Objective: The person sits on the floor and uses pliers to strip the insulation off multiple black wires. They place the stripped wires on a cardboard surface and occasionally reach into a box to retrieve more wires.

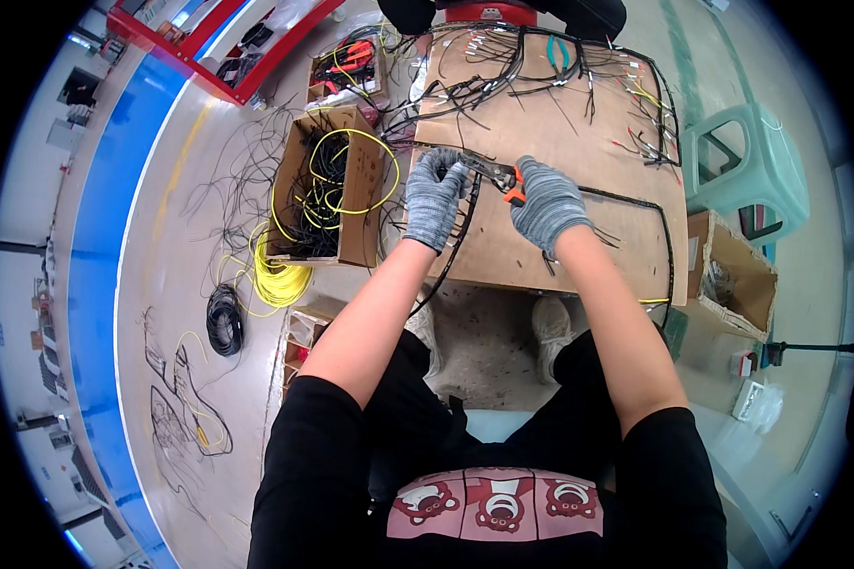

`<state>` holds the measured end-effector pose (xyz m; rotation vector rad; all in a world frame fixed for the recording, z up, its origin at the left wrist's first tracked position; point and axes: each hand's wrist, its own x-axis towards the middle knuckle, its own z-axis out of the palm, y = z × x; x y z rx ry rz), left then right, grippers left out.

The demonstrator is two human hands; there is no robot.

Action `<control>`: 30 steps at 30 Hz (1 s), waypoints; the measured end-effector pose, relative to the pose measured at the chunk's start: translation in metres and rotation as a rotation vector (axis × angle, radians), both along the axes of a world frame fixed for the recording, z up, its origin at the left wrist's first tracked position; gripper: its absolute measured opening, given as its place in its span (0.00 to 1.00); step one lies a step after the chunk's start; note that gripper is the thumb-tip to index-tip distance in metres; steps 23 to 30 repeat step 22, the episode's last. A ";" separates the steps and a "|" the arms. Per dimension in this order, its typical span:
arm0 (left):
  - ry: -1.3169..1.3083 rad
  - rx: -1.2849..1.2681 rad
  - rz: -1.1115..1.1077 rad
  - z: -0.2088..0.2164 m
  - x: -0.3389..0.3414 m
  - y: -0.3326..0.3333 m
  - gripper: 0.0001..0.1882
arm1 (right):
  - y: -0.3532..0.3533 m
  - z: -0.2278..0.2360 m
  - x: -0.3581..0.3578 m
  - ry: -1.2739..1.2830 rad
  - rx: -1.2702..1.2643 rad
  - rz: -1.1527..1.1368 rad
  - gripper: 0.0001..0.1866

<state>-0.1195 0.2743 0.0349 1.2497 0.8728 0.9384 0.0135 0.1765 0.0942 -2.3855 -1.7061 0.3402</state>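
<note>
My left hand (433, 201), in a grey knit glove, has its fingers pinched on a thin black wire at the left part of the brown board (579, 142). My right hand (548, 203), gloved the same way, grips a pair of pliers (503, 178) with orange handles. Their metal jaws point left and reach close to the left fingertips; whether they bite on the wire cannot be made out. A black taped wire harness (466, 220) curves down off the board just right of my left hand. More harness branches with loose wire ends (517, 59) run along the far edge.
Teal-handled pliers (558, 54) lie on the board's far side. Left stand a cardboard box of black and yellow wire (351, 204), a yellow coil (280, 280) and a black coil (224, 321). A green stool (754, 175) and open carton (745, 284) stand right. Someone sits opposite.
</note>
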 end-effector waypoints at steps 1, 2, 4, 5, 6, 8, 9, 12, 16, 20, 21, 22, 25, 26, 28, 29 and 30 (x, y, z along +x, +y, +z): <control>-0.016 -0.005 0.002 -0.001 0.000 -0.001 0.03 | 0.001 -0.001 -0.002 -0.029 0.015 -0.005 0.17; -0.056 0.005 -0.018 -0.001 0.000 0.000 0.02 | 0.002 -0.002 -0.004 -0.059 0.030 -0.010 0.18; 0.028 0.009 -0.062 0.006 0.002 -0.003 0.04 | 0.003 -0.001 -0.003 -0.110 0.014 -0.038 0.18; 0.070 0.011 -0.083 0.010 0.003 -0.004 0.05 | 0.004 -0.001 -0.001 -0.109 -0.012 -0.050 0.19; 0.058 -0.003 -0.105 0.012 0.002 -0.005 0.04 | 0.006 -0.001 0.000 -0.107 -0.037 -0.058 0.19; 0.024 -0.049 -0.144 0.010 0.000 -0.001 0.03 | 0.005 0.000 0.001 -0.111 -0.011 -0.050 0.18; 0.007 -0.072 -0.162 0.010 -0.001 0.000 0.03 | 0.005 0.002 0.001 -0.105 -0.026 -0.059 0.18; -0.017 -0.116 -0.179 0.009 -0.002 0.002 0.05 | 0.006 0.003 0.002 -0.096 -0.057 -0.069 0.18; 0.074 -0.068 -0.203 0.005 -0.002 0.004 0.06 | 0.006 -0.001 0.001 -0.120 -0.041 -0.049 0.18; 0.106 -0.059 -0.217 0.007 -0.003 0.003 0.08 | 0.006 -0.001 0.000 -0.139 -0.042 -0.040 0.18; 0.136 -0.052 -0.218 0.007 -0.003 0.004 0.09 | 0.006 0.000 0.000 -0.134 -0.058 -0.039 0.19; 0.166 -0.045 -0.220 0.008 -0.003 0.004 0.09 | 0.006 0.001 -0.001 -0.130 -0.074 -0.037 0.19; 0.166 -0.045 -0.220 0.008 -0.003 0.004 0.09 | 0.006 0.001 -0.001 -0.130 -0.074 -0.037 0.19; 0.166 -0.045 -0.220 0.008 -0.003 0.004 0.09 | 0.006 0.001 -0.001 -0.130 -0.074 -0.037 0.19; 0.166 -0.045 -0.220 0.008 -0.003 0.004 0.09 | 0.006 0.001 -0.001 -0.130 -0.074 -0.037 0.19; 0.166 -0.045 -0.220 0.008 -0.003 0.004 0.09 | 0.006 0.001 -0.001 -0.130 -0.074 -0.037 0.19; 0.166 -0.045 -0.220 0.008 -0.003 0.004 0.09 | 0.006 0.001 -0.001 -0.130 -0.074 -0.037 0.19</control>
